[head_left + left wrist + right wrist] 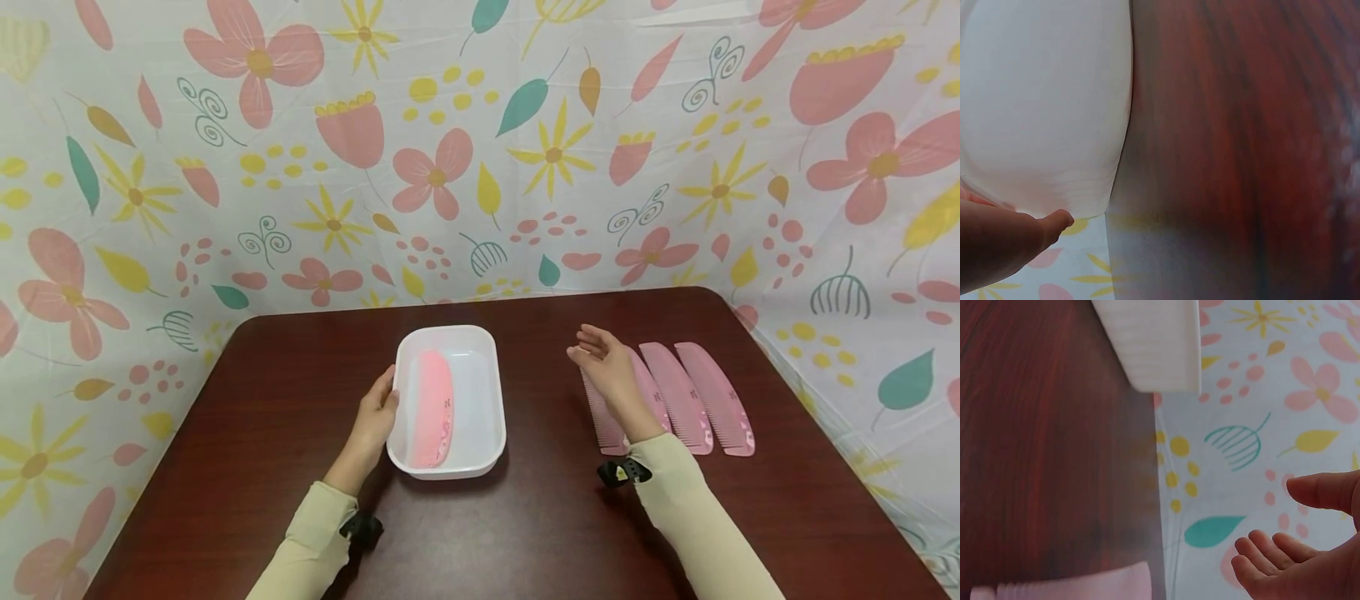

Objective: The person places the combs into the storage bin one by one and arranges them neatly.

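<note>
- Left hand [372,417] grips the left rim of a white tray [480,400], thumb and fingers pinching its wall, probably to keep the tray steady
- Right hand [609,371] holds nothing; its thumb stands apart from loosely bent fingers, above the left end of a row of combs
- Inside the tray, one pink comb [432,408] lies lengthwise along the left side, which leaves the right side uncovered
- To the right, at least three more pink combs [677,398] lie slanted side by side, teeth facing left, perhaps lined up for easy reach; the right arm hides part of the row
- Beneath everything, a dark red-brown table [547,533]; behind it, a floral cloth [450,275]
</note>
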Tool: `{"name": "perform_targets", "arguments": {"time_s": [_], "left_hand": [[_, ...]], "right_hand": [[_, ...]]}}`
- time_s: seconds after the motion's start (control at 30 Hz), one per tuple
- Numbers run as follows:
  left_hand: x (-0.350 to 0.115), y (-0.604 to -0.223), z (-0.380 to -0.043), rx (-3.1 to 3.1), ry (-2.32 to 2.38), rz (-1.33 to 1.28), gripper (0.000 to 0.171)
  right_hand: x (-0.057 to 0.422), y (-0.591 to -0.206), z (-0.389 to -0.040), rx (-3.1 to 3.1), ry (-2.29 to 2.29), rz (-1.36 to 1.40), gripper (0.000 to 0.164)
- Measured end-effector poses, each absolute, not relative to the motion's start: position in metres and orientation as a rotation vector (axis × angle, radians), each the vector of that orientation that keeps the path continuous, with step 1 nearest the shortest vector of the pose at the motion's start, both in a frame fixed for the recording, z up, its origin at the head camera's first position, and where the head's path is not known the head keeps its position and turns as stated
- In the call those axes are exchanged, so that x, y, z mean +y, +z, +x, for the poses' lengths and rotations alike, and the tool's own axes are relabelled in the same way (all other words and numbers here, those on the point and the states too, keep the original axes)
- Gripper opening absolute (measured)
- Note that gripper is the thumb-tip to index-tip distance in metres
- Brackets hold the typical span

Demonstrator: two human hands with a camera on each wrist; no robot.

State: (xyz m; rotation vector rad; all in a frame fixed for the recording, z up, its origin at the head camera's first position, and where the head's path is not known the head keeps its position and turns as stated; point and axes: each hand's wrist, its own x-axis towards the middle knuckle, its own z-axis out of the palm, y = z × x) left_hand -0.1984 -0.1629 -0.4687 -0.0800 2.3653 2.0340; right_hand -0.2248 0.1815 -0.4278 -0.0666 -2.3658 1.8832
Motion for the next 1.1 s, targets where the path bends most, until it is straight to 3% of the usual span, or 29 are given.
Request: {"name": "perform_targets", "arguments": {"time_s": [0.8, 1.1], "left_hand": [[-0.164, -0.47, -0.198, 2.361, 2.03, -0.095, 0.049], [-0.164, -0.472, -0.199, 2.365, 2.031, -0.086, 0.05]], "right_hand": [[0.216, -0.451, -0.218, -2.477, 1.715, -0.196, 0.061], [0.222, -0.461, -0.213, -2.659, 1.626, -0.326, 0.072]]}}
